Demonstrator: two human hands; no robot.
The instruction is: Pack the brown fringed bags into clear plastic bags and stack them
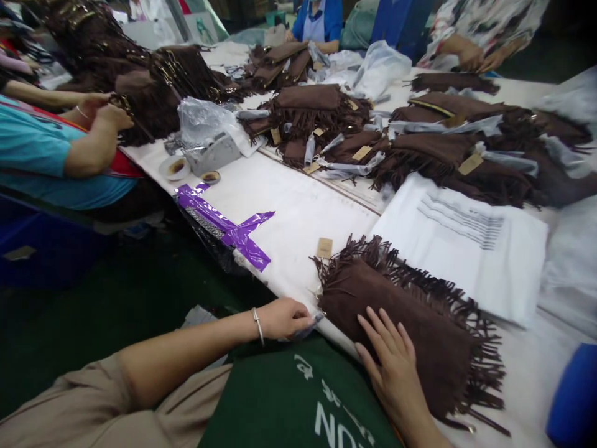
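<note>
A dark brown fringed bag point(396, 311) lies flat at the table's front edge, its fringe spread along the far and right sides. My right hand point(392, 354) rests on it with fingers stretched out. At the bag's left end my left hand point(286, 317), with a bracelet at the wrist, is closed in a pinch on a strip of clear plastic point(305, 326). What the plastic covers I cannot make out. A tan paper tag point(324, 248) lies on the table by the bag's upper left corner.
Behind lie white plastic bags point(461, 242) and a pile of brown fringed bags point(429, 149). Purple tape point(247, 236) marks the table edge. A grey box point(214, 152) and small dishes point(175, 167) stand left. Co-workers' hands point(112, 112) handle bags. A blue object point(576, 398) is at right.
</note>
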